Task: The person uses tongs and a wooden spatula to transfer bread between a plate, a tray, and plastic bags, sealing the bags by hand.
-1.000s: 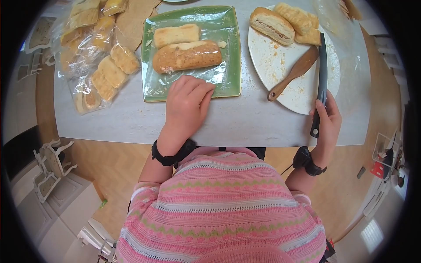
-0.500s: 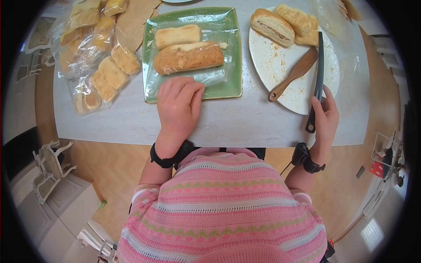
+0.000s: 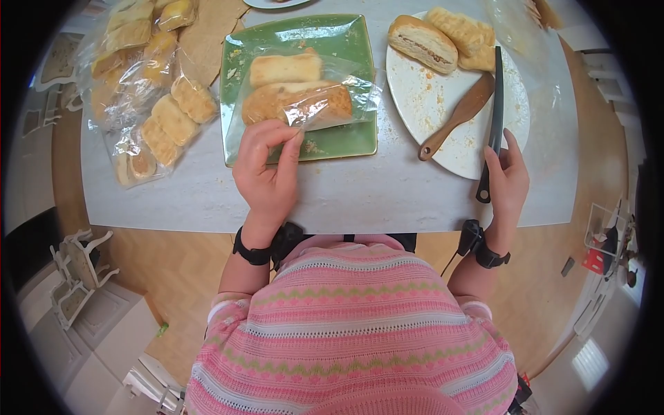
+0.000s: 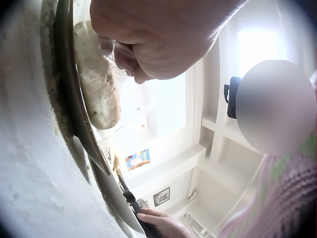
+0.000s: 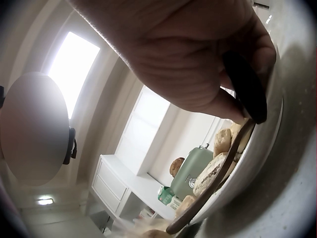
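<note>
In the head view my left hand (image 3: 266, 169) pinches the near edge of a clear plastic bag (image 3: 370, 86). Inside the bag lie a long browned bread roll (image 3: 277, 102) and a paler piece of bread (image 3: 285, 70), both over a square green plate (image 3: 346, 145). My right hand (image 3: 508, 176) grips the black handle of a long knife (image 3: 497, 104), whose blade lies across the right side of a white plate (image 3: 456, 155). The right wrist view shows the handle's butt end (image 5: 246, 89) between thumb and fingers.
On the white plate are a cut filled bun (image 3: 423, 45), flaky pastry pieces (image 3: 465, 34), crumbs and a wooden spatula (image 3: 462, 114). Bagged breads (image 3: 173, 119) lie at the left beside brown paper (image 3: 211, 38). Another plate (image 3: 277, 2) shows at the far edge.
My left hand has shifted slightly left and now pinches the bag's edge, which is lifted and creased. The right hand has drawn the knife a little toward me and left.
</note>
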